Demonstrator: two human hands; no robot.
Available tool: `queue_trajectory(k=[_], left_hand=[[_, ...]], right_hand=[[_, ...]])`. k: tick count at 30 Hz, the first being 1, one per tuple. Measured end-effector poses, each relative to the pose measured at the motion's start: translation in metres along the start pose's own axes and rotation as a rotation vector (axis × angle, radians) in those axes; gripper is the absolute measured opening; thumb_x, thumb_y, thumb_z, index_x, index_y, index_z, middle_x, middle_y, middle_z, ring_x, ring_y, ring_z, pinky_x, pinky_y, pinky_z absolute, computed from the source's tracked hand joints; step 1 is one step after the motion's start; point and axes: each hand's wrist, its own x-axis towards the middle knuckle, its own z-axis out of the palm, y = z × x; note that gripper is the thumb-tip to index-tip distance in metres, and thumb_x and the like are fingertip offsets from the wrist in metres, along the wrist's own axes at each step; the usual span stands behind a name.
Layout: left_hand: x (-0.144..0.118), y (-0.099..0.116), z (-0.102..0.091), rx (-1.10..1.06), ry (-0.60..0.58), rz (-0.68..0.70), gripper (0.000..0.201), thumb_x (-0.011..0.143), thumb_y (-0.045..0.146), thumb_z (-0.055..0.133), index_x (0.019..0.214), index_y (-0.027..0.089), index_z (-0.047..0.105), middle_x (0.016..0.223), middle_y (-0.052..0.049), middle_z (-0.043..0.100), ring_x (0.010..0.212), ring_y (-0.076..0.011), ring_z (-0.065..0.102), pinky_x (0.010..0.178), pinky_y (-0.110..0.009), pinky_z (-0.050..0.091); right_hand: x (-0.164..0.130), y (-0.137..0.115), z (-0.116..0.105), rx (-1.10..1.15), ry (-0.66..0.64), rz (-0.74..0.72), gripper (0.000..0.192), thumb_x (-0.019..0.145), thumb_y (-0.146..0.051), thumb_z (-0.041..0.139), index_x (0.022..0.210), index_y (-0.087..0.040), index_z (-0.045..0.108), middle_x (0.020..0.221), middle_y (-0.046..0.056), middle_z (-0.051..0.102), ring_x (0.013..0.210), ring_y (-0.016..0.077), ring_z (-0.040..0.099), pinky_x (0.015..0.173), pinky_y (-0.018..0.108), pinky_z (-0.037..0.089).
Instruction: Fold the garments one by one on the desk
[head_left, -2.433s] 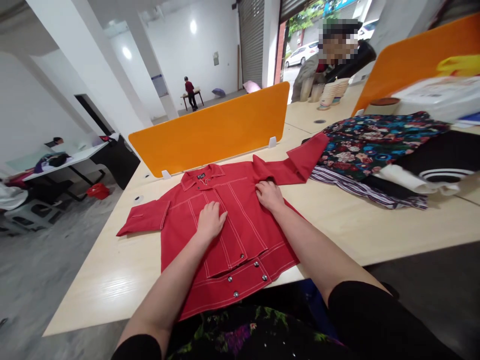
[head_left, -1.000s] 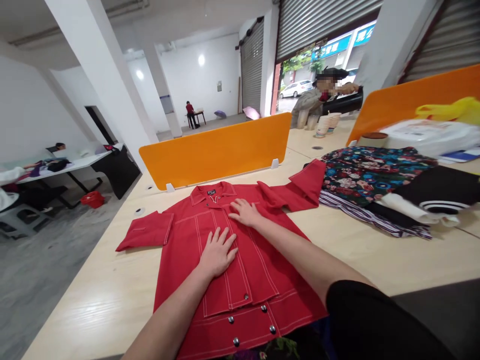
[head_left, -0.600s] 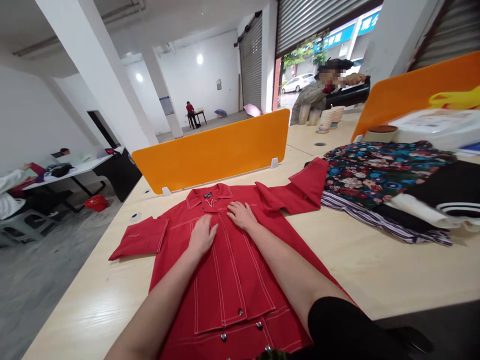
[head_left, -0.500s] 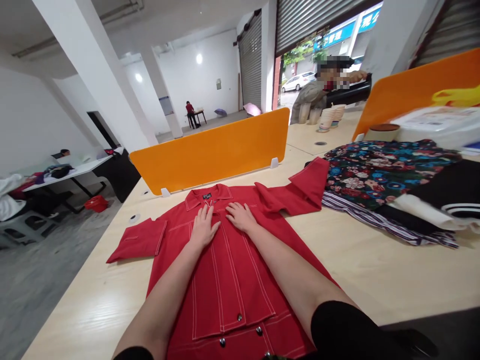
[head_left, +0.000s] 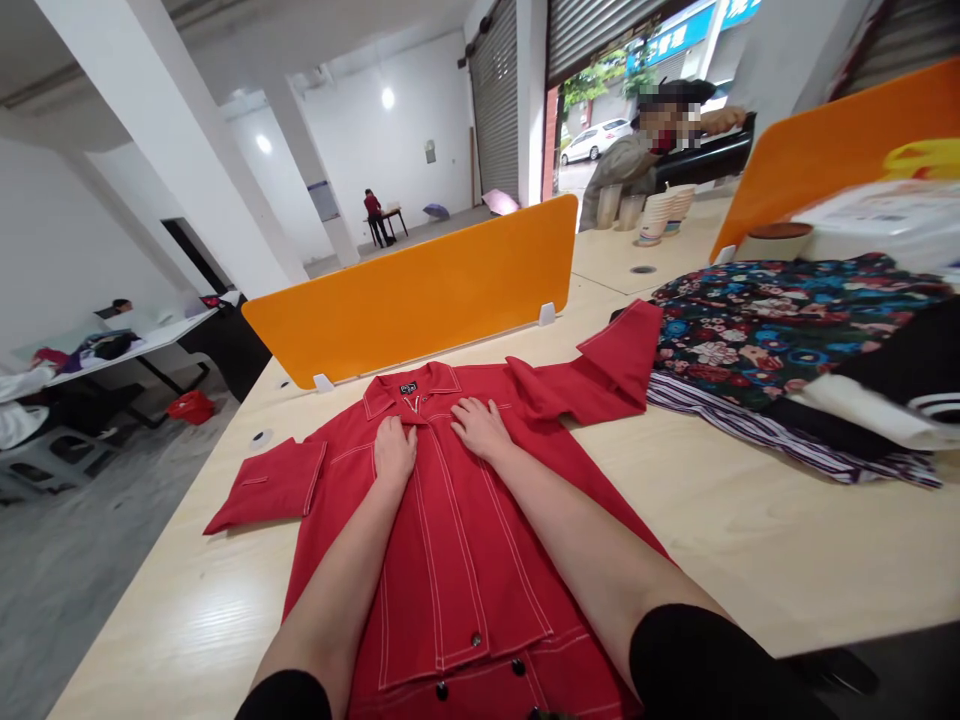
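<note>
A red jacket (head_left: pixel 450 540) with white topstitching and dark snap buttons lies front up on the table, collar away from me and sleeves out to the sides. My left hand (head_left: pixel 395 450) rests on its chest just below the collar, fingers side by side and slightly bent. Flat on the other side of the front placket, my right hand (head_left: pixel 480 430) has its fingers apart. Both palms face down on the cloth, and neither hand lifts any of it. My forearms cover parts of the jacket's body.
An orange divider (head_left: pixel 420 290) stands behind the collar. Folded clothes, a floral garment (head_left: pixel 772 330) on top, lie against the right sleeve end. Paper cups (head_left: pixel 655 218) stand farther back, near a person (head_left: pixel 619 180) across the table (head_left: pixel 750 540).
My left hand has slid slightly left, away from the placket, and its fingers have drawn in. My right hand stays nearly in place on the jacket. The view has shifted a little.
</note>
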Motion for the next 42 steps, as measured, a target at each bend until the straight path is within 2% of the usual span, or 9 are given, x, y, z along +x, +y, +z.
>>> queue_trajectory(k=[3, 6, 9, 11, 14, 17, 26, 33, 42], left_hand=[[-0.002, 0.000, 0.000, 0.012, -0.012, 0.018, 0.031, 0.094, 0.036, 0.042, 0.109, 0.014, 0.059, 0.111, -0.014, 0.060, 0.107, -0.0258, 0.056, 0.091, -0.040, 0.047], [-0.004, 0.002, 0.000, 0.004, -0.056, 0.112, 0.035, 0.093, 0.035, 0.043, 0.123, 0.019, 0.055, 0.125, -0.009, 0.059, 0.119, -0.0219, 0.051, 0.102, -0.035, 0.041], [-0.002, 0.004, 0.001, 0.011, -0.137, 0.134, 0.051, 0.095, 0.039, 0.037, 0.142, 0.019, 0.039, 0.145, -0.009, 0.046, 0.134, -0.0261, 0.038, 0.112, -0.042, 0.031], [0.002, 0.006, 0.002, 0.028, -0.218, 0.133, 0.056, 0.096, 0.042, 0.030, 0.147, 0.020, 0.031, 0.153, -0.007, 0.035, 0.139, -0.0298, 0.030, 0.114, -0.049, 0.024], [0.011, 0.009, 0.003, 0.053, -0.311, 0.148, 0.058, 0.096, 0.045, 0.027, 0.149, 0.023, 0.029, 0.158, -0.003, 0.024, 0.143, -0.0312, 0.023, 0.116, -0.053, 0.018], [0.021, 0.010, 0.003, 0.057, -0.353, 0.158, 0.058, 0.095, 0.046, 0.027, 0.149, 0.025, 0.028, 0.159, -0.001, 0.021, 0.145, -0.0311, 0.018, 0.116, -0.055, 0.017], [0.035, 0.011, 0.006, 0.013, -0.329, 0.254, 0.048, 0.094, 0.036, 0.032, 0.140, 0.024, 0.042, 0.155, -0.003, 0.030, 0.145, -0.0239, 0.019, 0.117, -0.053, 0.017], [0.038, 0.012, 0.009, 0.023, -0.285, 0.230, 0.056, 0.095, 0.038, 0.032, 0.147, 0.017, 0.031, 0.154, -0.008, 0.034, 0.142, -0.0220, 0.026, 0.117, -0.044, 0.021], [0.041, 0.025, 0.006, 0.091, -0.219, 0.244, 0.046, 0.095, 0.036, 0.033, 0.139, 0.029, 0.045, 0.146, -0.006, 0.044, 0.134, -0.0246, 0.035, 0.107, -0.045, 0.035]], right_hand=[[0.000, -0.002, -0.001, -0.017, -0.013, -0.010, 0.037, 0.096, -0.030, 0.040, 0.130, -0.022, 0.054, 0.142, 0.009, 0.048, 0.134, 0.0260, 0.035, 0.112, 0.055, 0.019], [-0.001, -0.003, -0.002, -0.023, -0.013, -0.011, 0.037, 0.096, -0.030, 0.039, 0.130, -0.022, 0.054, 0.142, 0.009, 0.048, 0.134, 0.0264, 0.035, 0.111, 0.054, 0.021], [-0.001, -0.003, -0.002, -0.028, -0.009, -0.013, 0.038, 0.096, -0.030, 0.040, 0.130, -0.021, 0.054, 0.142, 0.009, 0.048, 0.134, 0.0275, 0.036, 0.111, 0.055, 0.021], [-0.001, -0.004, -0.003, -0.033, -0.003, -0.012, 0.038, 0.096, -0.030, 0.040, 0.130, -0.021, 0.054, 0.142, 0.009, 0.048, 0.133, 0.0275, 0.036, 0.111, 0.054, 0.022], [-0.002, -0.005, -0.003, -0.042, -0.002, -0.013, 0.038, 0.096, -0.029, 0.039, 0.130, -0.022, 0.054, 0.142, 0.010, 0.048, 0.133, 0.0270, 0.036, 0.111, 0.054, 0.022], [-0.002, -0.005, -0.003, -0.045, -0.005, -0.017, 0.038, 0.096, -0.029, 0.038, 0.131, -0.022, 0.053, 0.142, 0.010, 0.048, 0.133, 0.0270, 0.036, 0.110, 0.054, 0.023], [-0.002, -0.005, -0.004, -0.060, -0.003, -0.021, 0.038, 0.096, -0.029, 0.038, 0.130, -0.021, 0.053, 0.140, 0.010, 0.049, 0.132, 0.0268, 0.036, 0.110, 0.053, 0.022], [-0.002, -0.005, -0.002, -0.060, -0.001, -0.020, 0.040, 0.096, -0.029, 0.038, 0.132, -0.021, 0.052, 0.141, 0.011, 0.048, 0.133, 0.0261, 0.035, 0.111, 0.052, 0.022], [-0.002, -0.005, -0.004, -0.057, -0.011, -0.017, 0.038, 0.096, -0.030, 0.038, 0.130, -0.023, 0.054, 0.142, 0.010, 0.048, 0.133, 0.0271, 0.035, 0.110, 0.053, 0.021]])
